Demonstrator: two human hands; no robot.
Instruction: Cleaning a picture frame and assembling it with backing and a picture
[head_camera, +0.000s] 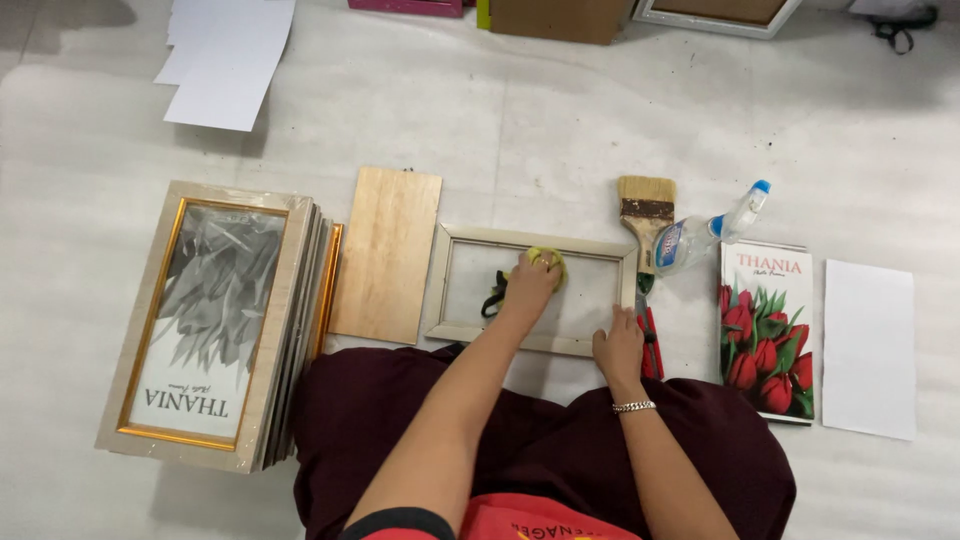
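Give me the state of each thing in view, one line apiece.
Left hand: pressing a yellow-green cloth on the glass.
Right hand: flat on the frame's lower right corner.
Empty frame: lying flat on the floor.
Wooden backing board: out, beside it.
Brush: idle.
Spray bottle: on its side.
Framed pictures: stacked.
Tulip print: unframed.

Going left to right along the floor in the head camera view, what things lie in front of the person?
Stack of gold-trimmed picture frames → bare wooden backing board → empty pale frame with the left hand pressing a yellow cloth → wide paintbrush → clear spray bottle → red tulip print → blank white sheet.
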